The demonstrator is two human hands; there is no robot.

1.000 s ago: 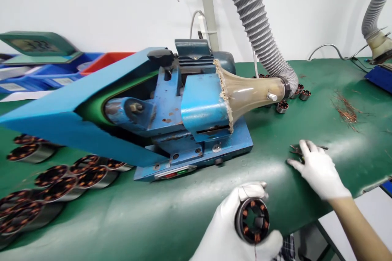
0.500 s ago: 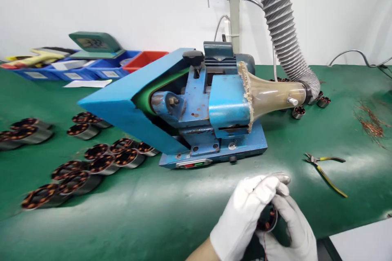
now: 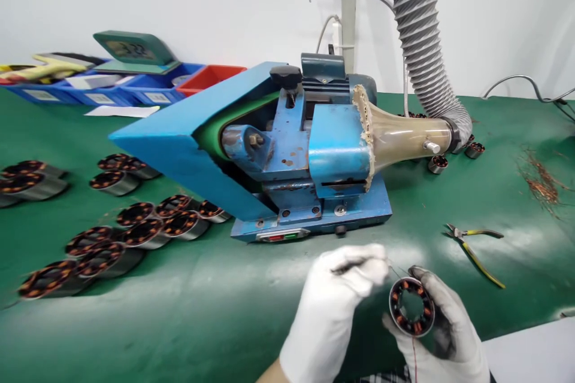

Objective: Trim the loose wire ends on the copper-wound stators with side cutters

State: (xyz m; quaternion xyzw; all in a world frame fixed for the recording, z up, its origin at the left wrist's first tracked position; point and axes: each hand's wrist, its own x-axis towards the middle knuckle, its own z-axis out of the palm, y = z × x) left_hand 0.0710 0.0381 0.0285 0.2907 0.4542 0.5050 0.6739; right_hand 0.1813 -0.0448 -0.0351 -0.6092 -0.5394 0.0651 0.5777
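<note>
My right hand (image 3: 449,326), in a white glove with greyish fingertips, grips a wound motor stator (image 3: 418,328) around its metal outer ring. The stator's copper coils and open centre face up toward me. Left of it, my gloved left hand (image 3: 336,296) is closed in a pinch. A thin wire (image 3: 397,273) runs from the stator's top edge to those fingertips. From the lower edge a red wire (image 3: 414,359) hangs down over the right palm. Beyond the right hand, diagonal cutting pliers (image 3: 467,240) with yellow-green handles lie spread on the green table.
A blue belt sander (image 3: 251,191) with a grey extraction hose (image 3: 417,42) stands mid-table. Several stators (image 3: 144,233) are grouped at left, others (image 3: 438,164) near the hose. Copper wire scraps (image 3: 541,182) lie right. Blue bins (image 3: 155,94), a red bin (image 3: 211,79) and a clock (image 3: 132,48) are back left.
My left hand has moved left, away from the stator, drawing a thin wire out. My right hand has shifted slightly right, and the stator now shows its whole round face.
</note>
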